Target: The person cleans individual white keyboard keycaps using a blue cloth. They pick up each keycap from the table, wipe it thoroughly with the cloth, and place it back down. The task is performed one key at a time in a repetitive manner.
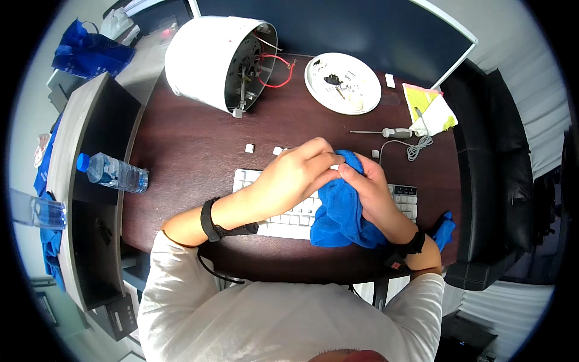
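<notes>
Near the desk's front edge, left fingers pinch a white key against blue cloth gripped by right fingers.

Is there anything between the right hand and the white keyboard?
Yes, the blue cloth. The right hand holds it, and it hides part of the white keyboard. I see nothing blocking the left hand, but what's underneath it is hidden.

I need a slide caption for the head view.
Right hand holds a crumpled blue cloth beside the left hand, above a white rectangular keyboard.
</notes>
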Tool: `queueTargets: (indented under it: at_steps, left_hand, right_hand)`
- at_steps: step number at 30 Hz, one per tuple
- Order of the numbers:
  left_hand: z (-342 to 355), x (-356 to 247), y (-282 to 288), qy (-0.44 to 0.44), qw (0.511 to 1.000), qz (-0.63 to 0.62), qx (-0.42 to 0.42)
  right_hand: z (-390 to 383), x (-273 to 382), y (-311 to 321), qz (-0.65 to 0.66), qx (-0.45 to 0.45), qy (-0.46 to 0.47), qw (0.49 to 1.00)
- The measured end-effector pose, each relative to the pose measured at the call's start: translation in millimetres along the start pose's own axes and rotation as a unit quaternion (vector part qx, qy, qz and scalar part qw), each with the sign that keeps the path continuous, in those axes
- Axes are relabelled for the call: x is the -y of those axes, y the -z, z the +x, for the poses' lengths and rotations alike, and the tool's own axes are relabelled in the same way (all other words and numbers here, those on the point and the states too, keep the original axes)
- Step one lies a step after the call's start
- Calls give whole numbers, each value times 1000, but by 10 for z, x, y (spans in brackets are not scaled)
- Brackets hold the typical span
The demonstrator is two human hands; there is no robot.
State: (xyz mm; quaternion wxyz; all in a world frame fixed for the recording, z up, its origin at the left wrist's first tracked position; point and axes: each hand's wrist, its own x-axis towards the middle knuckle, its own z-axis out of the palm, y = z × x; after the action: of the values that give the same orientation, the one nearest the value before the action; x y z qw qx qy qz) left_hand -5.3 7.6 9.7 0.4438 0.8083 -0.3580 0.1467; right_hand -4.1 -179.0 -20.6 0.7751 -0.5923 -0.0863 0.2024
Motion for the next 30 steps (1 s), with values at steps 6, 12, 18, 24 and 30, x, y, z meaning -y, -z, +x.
queueTargets:
  at_steps: [6, 12, 18, 24, 30]
  left_hand:
    - [-39, -152, 116, 112, 987, -110, -22]
    - [-226, 17, -54, 198, 965, -157, -71]
    - [-361, 70, -116, 260, 935, -228, -84]
    - [-126, 85, 83, 252, 943, -212, -53]
    - [199, -41, 421, 234, 944, -219, -81]
  right_hand:
    - [-50, 211, -255, 69, 11, -29, 997]
    - [31, 89, -260, 47, 56, -32, 997]
    - [81, -47, -166, -26, -54, 2, 998]
    - [122, 558, 350, -276, -173, 135, 936]
    - [-124, 1290, 1408, -424, -332, 149, 830]
